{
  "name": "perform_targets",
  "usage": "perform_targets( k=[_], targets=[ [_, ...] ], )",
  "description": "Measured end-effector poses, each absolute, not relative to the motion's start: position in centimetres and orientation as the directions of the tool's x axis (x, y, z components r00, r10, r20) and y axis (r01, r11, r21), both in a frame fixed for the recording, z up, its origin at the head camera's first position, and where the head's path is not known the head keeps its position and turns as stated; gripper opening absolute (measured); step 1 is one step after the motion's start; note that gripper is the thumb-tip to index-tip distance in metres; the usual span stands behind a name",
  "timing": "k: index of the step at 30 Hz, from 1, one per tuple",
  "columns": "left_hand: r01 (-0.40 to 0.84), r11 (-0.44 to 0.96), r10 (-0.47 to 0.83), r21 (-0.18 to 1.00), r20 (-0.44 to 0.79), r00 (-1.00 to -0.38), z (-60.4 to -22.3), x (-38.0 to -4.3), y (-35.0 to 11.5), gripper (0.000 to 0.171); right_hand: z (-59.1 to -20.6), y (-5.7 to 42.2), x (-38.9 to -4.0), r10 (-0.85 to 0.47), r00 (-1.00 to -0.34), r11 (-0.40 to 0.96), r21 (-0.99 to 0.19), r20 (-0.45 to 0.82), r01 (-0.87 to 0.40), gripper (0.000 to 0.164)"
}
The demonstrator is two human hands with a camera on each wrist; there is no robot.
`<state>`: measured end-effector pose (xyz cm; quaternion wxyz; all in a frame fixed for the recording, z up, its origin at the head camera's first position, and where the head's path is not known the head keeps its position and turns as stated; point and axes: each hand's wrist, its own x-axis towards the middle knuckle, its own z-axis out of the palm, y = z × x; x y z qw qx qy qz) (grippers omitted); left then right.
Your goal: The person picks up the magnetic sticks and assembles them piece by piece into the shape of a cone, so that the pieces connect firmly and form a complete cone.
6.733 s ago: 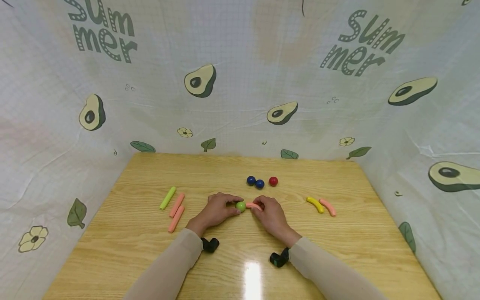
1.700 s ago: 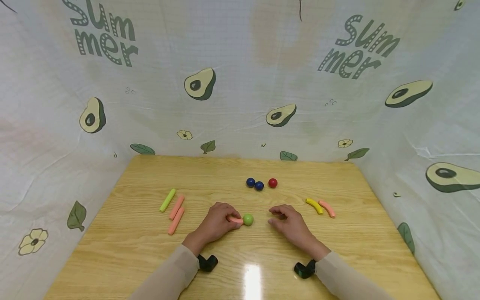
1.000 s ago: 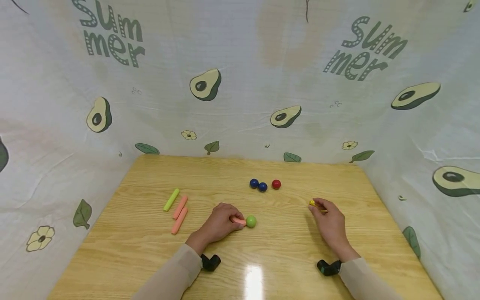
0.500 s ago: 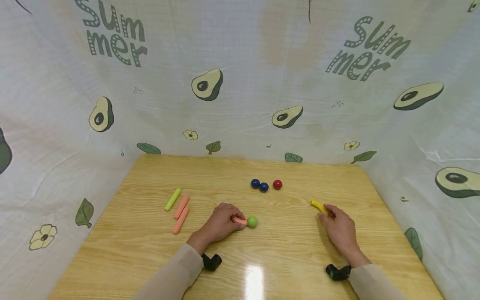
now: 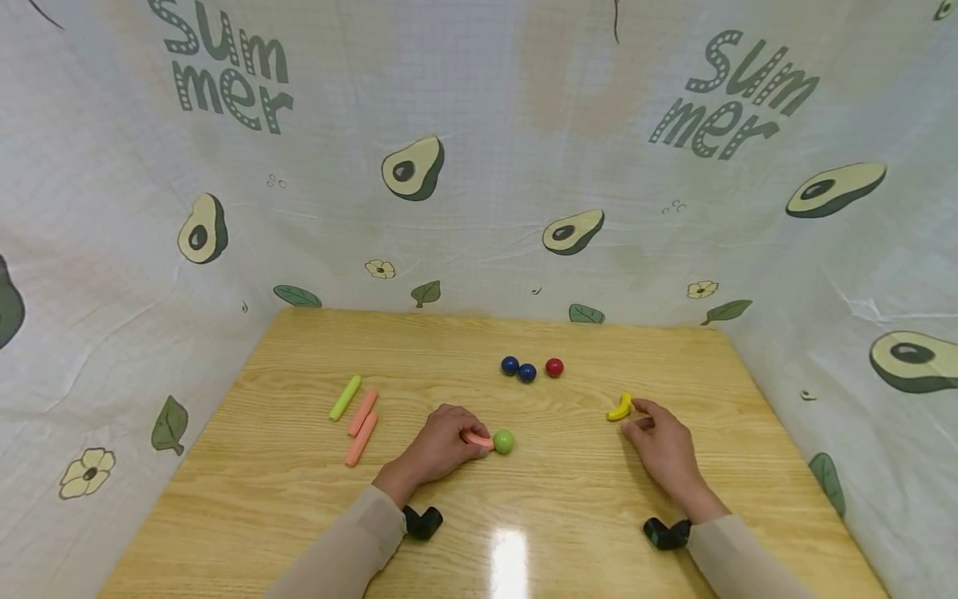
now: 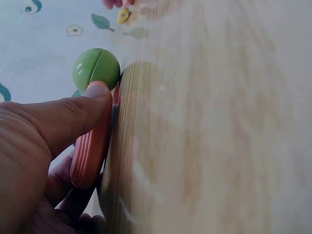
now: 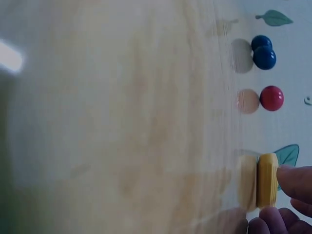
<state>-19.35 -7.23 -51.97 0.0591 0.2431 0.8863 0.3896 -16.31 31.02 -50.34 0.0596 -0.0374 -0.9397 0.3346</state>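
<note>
My left hand (image 5: 445, 443) pinches a curved, grooved pink stick (image 6: 91, 146) between thumb and fingers at mid-table. The stick's far end meets a green ball (image 5: 504, 441) that has a seam around it. On the right, my right hand (image 5: 664, 445) has its thumb and index finger apart, fingertips right at the side of a curved yellow stick (image 5: 619, 408). In the right wrist view the yellow stick (image 7: 266, 180) stays in full sight beside the fingers. The other curved pink stick is hidden by the right hand.
Two blue balls (image 5: 519, 369) and a red ball (image 5: 555, 368) sit towards the back of the wooden table (image 5: 584, 532). At left lie a straight yellow-green stick (image 5: 345, 398) and two straight pink sticks (image 5: 362, 426). A printed cloth (image 5: 479, 208) surrounds the table's back and sides.
The left hand has gone from holding the green ball to pinching the pink stick. My right hand left that stick, moved right, gripped the yellow stick and has turned it.
</note>
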Motion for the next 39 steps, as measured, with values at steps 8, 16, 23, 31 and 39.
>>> perform_targets(
  k=[8,16,23,31,39],
  targets=[
    [0.368,0.59,0.47,0.719,0.065,-0.88,-52.3,-19.6,-7.2,0.011,-50.4,31.4,-18.3,0.067,-0.998,0.774,-0.631,-0.004,0.054,0.077],
    [0.362,0.59,0.468,0.721,0.06,-0.882,-52.4,-19.5,-7.2,0.011,-50.6,31.2,-19.3,0.05,-0.997,0.787,-0.612,-0.062,0.078,0.088],
    [0.364,0.582,0.471,0.727,0.064,-0.88,-52.4,-19.5,-7.3,0.011,-50.6,31.0,-19.4,0.055,-0.996,0.792,-0.604,-0.066,0.083,0.081],
    [0.362,0.577,0.47,0.732,0.065,-0.88,-52.4,-19.5,-7.4,0.011,-50.3,31.1,-19.9,-0.008,-0.996,0.799,-0.6,-0.09,0.047,0.085],
    [0.369,0.58,0.469,0.727,0.073,-0.88,-52.3,-19.4,-7.3,0.01,-49.7,31.2,-20.3,-0.058,-0.987,0.814,-0.58,-0.148,0.039,0.082]
  ],
)
